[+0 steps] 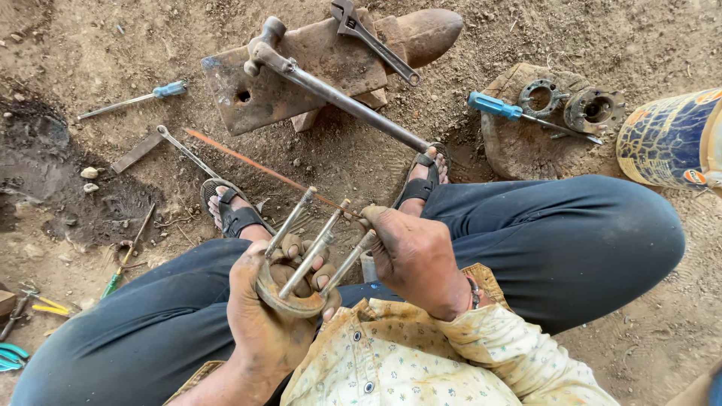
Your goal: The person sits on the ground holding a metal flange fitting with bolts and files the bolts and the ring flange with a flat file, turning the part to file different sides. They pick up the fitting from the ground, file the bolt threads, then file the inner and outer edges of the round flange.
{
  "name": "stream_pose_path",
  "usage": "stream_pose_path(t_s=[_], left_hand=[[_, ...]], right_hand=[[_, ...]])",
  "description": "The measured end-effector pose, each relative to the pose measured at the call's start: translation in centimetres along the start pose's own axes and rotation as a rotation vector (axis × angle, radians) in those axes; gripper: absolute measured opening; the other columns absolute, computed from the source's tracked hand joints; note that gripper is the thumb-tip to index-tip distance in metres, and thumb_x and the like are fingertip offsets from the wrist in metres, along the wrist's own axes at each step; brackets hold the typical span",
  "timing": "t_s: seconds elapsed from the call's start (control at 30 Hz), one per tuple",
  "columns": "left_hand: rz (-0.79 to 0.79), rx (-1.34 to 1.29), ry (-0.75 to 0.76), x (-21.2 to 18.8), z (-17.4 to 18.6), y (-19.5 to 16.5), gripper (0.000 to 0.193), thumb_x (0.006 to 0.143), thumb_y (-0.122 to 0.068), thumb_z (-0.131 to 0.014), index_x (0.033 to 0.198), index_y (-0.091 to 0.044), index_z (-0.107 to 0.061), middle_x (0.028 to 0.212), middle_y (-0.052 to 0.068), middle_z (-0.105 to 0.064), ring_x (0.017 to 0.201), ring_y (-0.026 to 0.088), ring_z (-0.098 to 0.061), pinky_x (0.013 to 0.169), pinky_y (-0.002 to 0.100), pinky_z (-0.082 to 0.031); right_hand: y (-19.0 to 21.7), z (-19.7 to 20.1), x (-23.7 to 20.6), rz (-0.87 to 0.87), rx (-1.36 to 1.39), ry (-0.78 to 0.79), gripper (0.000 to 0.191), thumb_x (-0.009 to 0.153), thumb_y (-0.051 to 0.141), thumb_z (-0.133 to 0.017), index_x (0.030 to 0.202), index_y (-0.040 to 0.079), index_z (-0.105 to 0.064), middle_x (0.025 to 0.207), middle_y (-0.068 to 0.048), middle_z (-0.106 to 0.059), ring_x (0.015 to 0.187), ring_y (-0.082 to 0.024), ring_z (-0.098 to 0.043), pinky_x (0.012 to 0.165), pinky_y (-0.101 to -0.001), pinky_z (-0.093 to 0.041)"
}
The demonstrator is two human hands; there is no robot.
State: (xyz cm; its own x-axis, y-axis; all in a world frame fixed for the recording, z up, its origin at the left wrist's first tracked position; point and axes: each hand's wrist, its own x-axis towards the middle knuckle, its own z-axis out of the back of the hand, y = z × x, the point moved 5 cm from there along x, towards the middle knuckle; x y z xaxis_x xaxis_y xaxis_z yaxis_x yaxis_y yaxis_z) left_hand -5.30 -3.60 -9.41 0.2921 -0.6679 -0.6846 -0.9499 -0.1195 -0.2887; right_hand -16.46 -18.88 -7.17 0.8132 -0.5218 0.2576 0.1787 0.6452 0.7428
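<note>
Gripping, low and centre in the frame, a rusty flange (289,299) with left hand (263,316) fingers curled tight, right hand (414,256) pinching one long bolt (350,259); likely heavy, rigid, greasy, best held by its rim.

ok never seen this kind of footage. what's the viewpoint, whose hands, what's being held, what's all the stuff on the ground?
One picture, from a camera worn on a person's head, looking down at their own lap, knees and sandalled feet. No machine: two bare hands.

The left hand grips a rusty metal ring with three long bolts sticking up from it. The right hand pinches the end of one bolt.

On the dirt ground lie an anvil with a hammer and an adjustable wrench on it, a blue-handled screwdriver on the left, a second one beside two round flanges on a wood block, and pliers at the left edge.
</note>
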Motion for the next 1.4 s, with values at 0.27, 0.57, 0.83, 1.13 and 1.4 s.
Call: stream_pose_path(t_s=[0.27,0.57,0.83,1.13,1.4], left_hand=[[0.02,0.002,-0.093,0.4,-0.2,0.3,0.053,0.09,-0.058,-0.054,0.107,-0.008,-0.055,0.092,0.011,-0.057,0.075,0.022,-0.056,0.053,0.038,-0.046],[0.03,-0.019,-0.01,1.0,0.3,0.5,0.043,0.093,-0.052,-0.056,0.101,-0.011,-0.05,0.092,0.01,-0.055,0.08,0.024,-0.06,0.055,0.042,-0.049],[0.046,0.251,-0.143,0.6,0.7,0.7,0.05,0.092,-0.053,-0.051,0.111,-0.007,-0.057,0.09,0.015,-0.061,0.07,0.026,-0.06,0.05,0.045,-0.048],[-0.025,0.099,-0.028,0.3,-1.0,-0.3,0.053,0.098,-0.055,-0.048,0.111,-0.005,-0.057,0.091,0.014,-0.061,0.073,0.025,-0.062,0.057,0.044,-0.053],[-0.242,0.367,-0.039,0.6,0.3,-1.4,0.03,0.096,-0.03,-0.063,0.11,-0.006,-0.049,0.093,0.01,-0.061,0.072,0.019,-0.064,0.062,0.039,-0.058]], right_hand=[[1.2,-2.2,-0.8,-0.111,0.206,0.255,0.023,0.084,-0.001,-0.074,0.106,0.003,-0.066,0.08,-0.018,-0.068,0.072,-0.036,-0.071,0.063,-0.0425,-0.055],[-1.0,0.7,0.9,0.004,-0.09,0.038,0.027,0.085,0.001,-0.075,0.11,0.005,-0.066,0.086,-0.012,-0.07,0.075,-0.033,-0.069,0.065,-0.0403,-0.055],[-5.4,5.7,1.9,-0.338,0.029,-0.133,0.012,0.104,-0.004,-0.062,0.111,0.005,-0.065,0.093,-0.007,-0.069,0.075,-0.017,-0.069,0.065,-0.0301,-0.056],[-4.2,0.3,-2.7,-0.408,0.698,-0.042,0.013,0.11,0.008,-0.053,0.12,0.002,-0.056,0.083,0.001,-0.059,0.069,-0.005,-0.049,0.061,-0.0214,-0.043],[-3.6,0.7,-2.5,-0.478,0.724,0.007,0.016,0.11,0.013,-0.052,0.116,0.002,-0.061,0.077,0.003,-0.057,0.063,-0.002,-0.043,0.055,-0.0198,-0.038]])
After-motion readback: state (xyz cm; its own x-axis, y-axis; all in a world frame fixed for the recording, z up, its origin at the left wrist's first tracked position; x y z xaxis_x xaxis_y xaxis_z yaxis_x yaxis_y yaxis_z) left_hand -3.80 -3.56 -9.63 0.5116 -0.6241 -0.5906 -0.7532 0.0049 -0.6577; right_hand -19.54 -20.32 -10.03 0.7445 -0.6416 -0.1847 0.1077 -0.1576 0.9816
